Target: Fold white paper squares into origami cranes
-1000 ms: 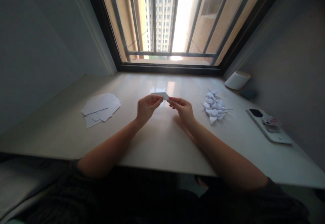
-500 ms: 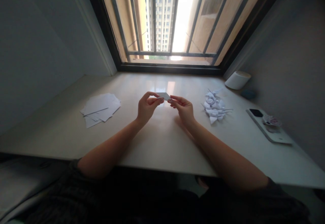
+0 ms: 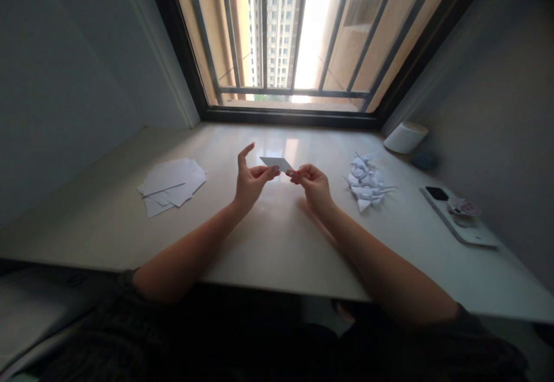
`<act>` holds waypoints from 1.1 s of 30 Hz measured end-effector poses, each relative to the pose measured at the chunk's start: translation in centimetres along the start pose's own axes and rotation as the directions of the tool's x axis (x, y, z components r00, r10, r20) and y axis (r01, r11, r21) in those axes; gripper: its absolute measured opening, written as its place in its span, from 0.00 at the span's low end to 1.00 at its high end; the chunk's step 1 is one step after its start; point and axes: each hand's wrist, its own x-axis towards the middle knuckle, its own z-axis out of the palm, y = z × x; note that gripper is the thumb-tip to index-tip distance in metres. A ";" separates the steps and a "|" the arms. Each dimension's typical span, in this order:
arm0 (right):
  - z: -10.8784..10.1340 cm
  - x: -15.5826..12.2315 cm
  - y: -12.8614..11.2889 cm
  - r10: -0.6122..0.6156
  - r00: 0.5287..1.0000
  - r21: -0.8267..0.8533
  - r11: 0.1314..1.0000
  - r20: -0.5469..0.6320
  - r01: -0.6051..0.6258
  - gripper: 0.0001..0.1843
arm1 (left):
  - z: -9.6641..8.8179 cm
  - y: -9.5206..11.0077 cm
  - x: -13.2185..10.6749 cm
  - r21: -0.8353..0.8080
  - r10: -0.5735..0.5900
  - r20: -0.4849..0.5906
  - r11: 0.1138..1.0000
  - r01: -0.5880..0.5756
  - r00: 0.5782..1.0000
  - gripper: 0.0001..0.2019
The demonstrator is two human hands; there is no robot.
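Folded paper (image 3: 274,163), long axis crosswise, tip leftward, in grip of left hand (image 3: 249,184) and right hand (image 3: 317,186)

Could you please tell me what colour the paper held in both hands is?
The paper is white, shaded greyish; it shows in the head view.

The folded piece (image 3: 275,161) is paper, seemingly matt; the tabletop (image 3: 268,249) smooth and glossy.

Both forearms (image 3: 186,246) angled inward, left hand (image 3: 251,186) pinching, index finger (image 3: 246,150) raised, right hand (image 3: 317,186) pinching
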 end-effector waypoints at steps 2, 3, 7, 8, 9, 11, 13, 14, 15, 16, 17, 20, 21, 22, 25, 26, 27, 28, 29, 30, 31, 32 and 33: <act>0.0 -0.1 0.0 0.000 1.000 0.008 1.000 0.005 0.000 0.18 | 0.0 0.0 -0.1 0.005 -0.011 0.020 1.000 0.011 1.000 0.46; 0.0 -0.1 0.0 -0.002 1.000 0.012 1.000 0.011 0.002 0.17 | 0.0 0.0 -0.1 0.006 -0.020 0.033 1.000 0.020 0.999 0.47; 0.1 -0.3 0.0 -0.003 0.999 0.023 1.000 0.043 0.002 0.15 | -0.1 -0.4 0.0 -0.016 -0.040 0.081 0.999 0.042 0.996 0.50; 0.2 -0.3 0.0 -0.001 0.999 0.025 1.000 0.048 0.000 0.14 | -0.1 -0.5 0.0 -0.023 -0.038 0.087 0.999 0.040 0.996 0.51; 0.2 -0.3 0.1 -0.001 0.999 0.027 1.000 0.053 0.000 0.14 | -0.2 -0.6 0.1 -0.028 -0.035 0.088 0.999 0.038 0.995 0.51; 0.2 -0.3 0.1 -0.003 0.998 0.031 1.000 0.060 0.001 0.13 | -0.2 -0.7 0.1 -0.031 -0.031 0.084 0.999 0.033 0.996 0.51; 0.2 -0.3 0.2 -0.006 0.998 0.034 0.999 0.066 0.004 0.12 | -0.2 -0.7 0.1 -0.034 -0.034 0.078 0.999 0.037 0.996 0.51; 0.2 -0.3 0.2 -0.007 0.998 0.035 0.999 0.066 0.005 0.11 | -0.2 -0.7 0.0 -0.037 -0.038 0.076 0.998 0.041 0.996 0.50; 0.2 -0.3 0.2 -0.008 0.998 0.037 0.999 0.067 0.005 0.11 | -0.1 -0.6 0.0 -0.041 -0.044 0.074 0.998 0.047 0.996 0.50; 0.1 -0.3 0.2 -0.008 0.998 0.038 0.999 0.066 0.006 0.11 | -0.1 -0.5 0.0 -0.046 -0.051 0.072 0.997 0.054 0.996 0.49; 0.1 -0.3 0.2 -0.009 0.998 0.039 0.999 0.065 0.006 0.11 | -0.1 -0.5 0.0 -0.051 -0.057 0.071 0.997 0.061 0.996 0.48; 0.2 -0.3 0.3 -0.013 0.998 0.033 0.999 0.062 0.011 0.11 | 0.0 -0.6 0.1 -0.069 -0.073 0.078 0.995 0.078 0.994 0.44; 0.2 -0.3 0.3 -0.014 0.998 0.025 1.000 0.060 0.012 0.12 | 0.0 -0.7 0.1 -0.076 -0.072 0.084 0.994 0.079 0.994 0.43; 0.2 -0.3 0.3 -0.014 0.998 0.016 1.000 0.058 0.013 0.12 | 0.0 -0.8 0.2 -0.082 -0.070 0.090 0.994 0.077 0.993 0.42; 0.3 -0.3 0.3 -0.010 0.998 -0.002 1.000 0.058 0.010 0.13 | -0.2 -1.0 0.4 -0.090 -0.067 0.097 0.993 0.076 0.993 0.41; 0.2 -0.2 0.3 -0.008 0.998 -0.001 1.000 0.058 0.008 0.13 | -0.2 -1.0 0.4 -0.086 -0.072 0.097 0.993 0.080 0.993 0.40; 0.2 -0.2 0.3 -0.006 0.998 -0.001 1.000 0.057 0.007 0.14 | -0.3 -1.0 0.4 -0.077 -0.079 0.097 0.993 0.086 0.992 0.40; 0.2 -0.2 0.3 -0.007 0.998 -0.001 1.000 0.055 0.007 0.14 | -0.3 -0.9 0.5 -0.064 -0.086 0.100 0.994 0.092 0.991 0.40; 0.1 -0.1 0.3 -0.008 0.999 -0.001 1.000 0.051 0.008 0.14 | -0.3 -0.8 0.5 -0.049 -0.090 0.103 0.994 0.095 0.991 0.40; 0.1 -0.1 0.4 -0.011 0.999 -0.001 1.000 0.046 0.011 0.15 | -0.3 -0.8 0.4 -0.032 -0.089 0.104 0.995 0.093 0.991 0.40; 0.0 0.0 0.4 -0.014 0.999 -0.002 1.000 0.043 0.014 0.15 | -0.3 -0.7 0.4 -0.015 -0.083 0.103 0.996 0.085 0.991 0.40; 0.0 0.0 0.5 -0.015 0.999 -0.004 1.000 0.044 0.015 0.15 | -0.3 -0.6 0.3 0.004 -0.073 0.101 0.997 0.073 0.992 0.39; -0.1 0.0 0.5 -0.013 0.999 -0.008 1.000 0.049 0.014 0.15 | -0.3 -0.6 0.2 0.024 -0.057 0.099 0.998 0.054 0.993 0.38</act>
